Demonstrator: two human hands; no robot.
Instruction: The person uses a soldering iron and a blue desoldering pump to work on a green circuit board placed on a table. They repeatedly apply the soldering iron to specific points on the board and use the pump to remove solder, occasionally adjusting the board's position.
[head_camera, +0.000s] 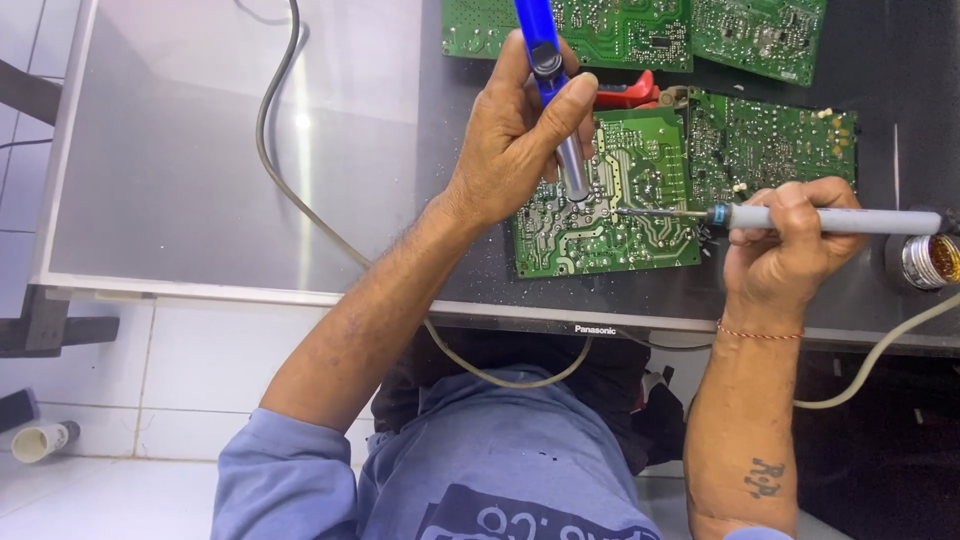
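Note:
My left hand (515, 140) grips a blue desoldering pump (548, 70) held upright, its metal tip pressed down on a green circuit board (640, 170). My right hand (785, 250) holds a grey soldering iron (830, 219) lying sideways. The iron's thin tip reaches left and meets the board right beside the pump's tip. The board lies solder side up on a dark flat panel (200, 180).
Other green circuit boards (700, 30) lie at the top edge, with red-handled pliers (628, 95) between them. A round tin of brass wool (928, 260) sits at the far right. A grey cable (275, 170) crosses the panel. White floor tiles lie below.

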